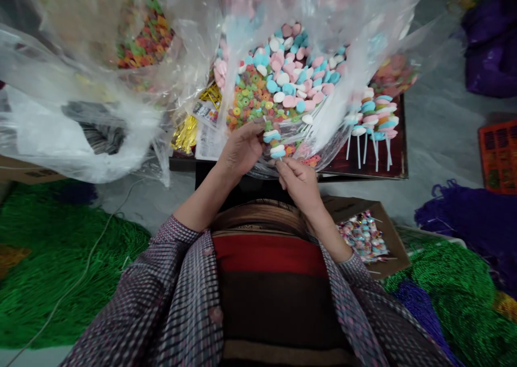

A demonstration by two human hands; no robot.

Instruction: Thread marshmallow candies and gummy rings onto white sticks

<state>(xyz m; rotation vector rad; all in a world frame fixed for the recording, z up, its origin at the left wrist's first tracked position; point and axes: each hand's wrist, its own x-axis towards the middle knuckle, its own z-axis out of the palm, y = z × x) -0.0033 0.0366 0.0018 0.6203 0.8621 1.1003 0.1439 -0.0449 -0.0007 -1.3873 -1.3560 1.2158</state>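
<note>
A candy skewer [275, 143] with blue, white and pink marshmallows and gummy rings stands between my hands over an open clear plastic bag. My right hand [299, 180] pinches its white stick from below. At the upper end, the thumb and fingers of my left hand [243, 147] close on the top gummy ring. Just beyond lie loose gummy rings [251, 95] in green, orange and yellow. Behind them is a heap of pink, white and blue marshmallows [297, 68]. White sticks [325, 119] lie in a bunch right of my fingers.
Finished-looking candy skewers [377, 117] lie at the dark table's [398, 160] right end, sticks hanging over the edge. Below stands a cardboard box [398, 251] of wrapped candy. Gold twist ties [184, 134] lie left. Green stringy heaps [72, 270] and an orange crate [498, 157] are around.
</note>
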